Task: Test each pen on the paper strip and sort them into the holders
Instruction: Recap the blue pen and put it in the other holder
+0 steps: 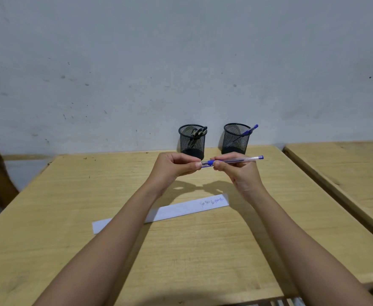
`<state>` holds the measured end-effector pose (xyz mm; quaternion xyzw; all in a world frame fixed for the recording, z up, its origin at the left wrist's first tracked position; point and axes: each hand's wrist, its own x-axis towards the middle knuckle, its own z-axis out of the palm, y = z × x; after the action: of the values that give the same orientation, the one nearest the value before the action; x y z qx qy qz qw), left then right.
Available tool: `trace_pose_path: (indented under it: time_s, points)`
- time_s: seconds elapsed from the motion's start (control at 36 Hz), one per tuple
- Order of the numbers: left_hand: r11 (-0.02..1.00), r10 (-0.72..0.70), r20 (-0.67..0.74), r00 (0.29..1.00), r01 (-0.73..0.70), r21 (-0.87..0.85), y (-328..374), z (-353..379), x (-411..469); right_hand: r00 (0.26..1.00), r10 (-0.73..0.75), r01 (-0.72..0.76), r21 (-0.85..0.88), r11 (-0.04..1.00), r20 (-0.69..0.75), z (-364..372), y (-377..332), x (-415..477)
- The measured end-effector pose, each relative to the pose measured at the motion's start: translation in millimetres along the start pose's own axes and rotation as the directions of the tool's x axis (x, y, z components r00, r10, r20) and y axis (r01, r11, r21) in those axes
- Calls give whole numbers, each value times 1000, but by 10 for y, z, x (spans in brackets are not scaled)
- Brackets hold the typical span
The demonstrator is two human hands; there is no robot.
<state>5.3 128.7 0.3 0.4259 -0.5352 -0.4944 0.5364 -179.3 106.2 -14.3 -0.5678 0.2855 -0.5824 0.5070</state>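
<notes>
A pale wooden surface stands against a scuffed grey wall, with the scribbled paper strip lying slantwise on it. Just beyond the strip, the left hand and right hand pinch a blue pen in the air. Farther beyond the strip, the left holder and right holder, both black mesh, stand by the wall.

Clear glossy plastic pen, black metal-mesh holders, matt white paper strip, grainy pale wood table.

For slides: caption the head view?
Left hand and right hand hold a blue pen between the paper strip and two mesh holders.
</notes>
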Motion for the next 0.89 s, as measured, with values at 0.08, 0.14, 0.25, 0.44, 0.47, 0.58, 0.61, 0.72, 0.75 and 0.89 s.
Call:
trace_pose_path:
  time_s: [0.08, 0.14, 0.25, 0.44, 0.47, 0.58, 0.61, 0.72, 0.75, 0.89]
  points:
    - [1000, -6, -4, 1000, 6, -13, 2, 6, 5, 1000, -3, 3, -11, 1000, 7, 0, -14, 14]
    - [1000, -8, -11, 1000, 8, -14, -7, 15, -2, 1000, -1, 1, -24, 1000, 20, -3, -30, 21]
    - [1000, -2, -27, 1000, 2, 0, -23, 17, -11, 1000, 2, -1, -73, 997, 17, 1, -50, 20]
    - [997, 33, -32, 999, -30, 78, -30, -64, -18, 996, 85, -84, -82, 993, 15, -54, -88, 21]
    - [995, 34, -39, 999, -31, 90, -37, -92, -19, 995, 100, -99, -77, 992, 9, -89, -107, 29]
    - [990, 33, -67, 997, -23, 140, -33, -218, 14, 989, 144, -138, -178, 974, 26, -240, -169, 54]
    - [986, 42, -73, 996, -30, 163, -20, -237, 32, 989, 143, -132, -234, 963, 28, -271, -176, 59]
    - [957, 96, -75, 993, -71, 280, 77, -213, 116, 988, 146, -103, -511, 853, 45, -323, -186, 75]
    - [950, 111, -74, 991, -84, 302, 105, -184, 146, 987, 150, -93, -575, 813, 52, -326, -182, 74]
    - [941, 189, -56, 980, -165, 295, 224, 103, 297, 983, 158, -38, -734, 678, 94, -329, -154, 64]
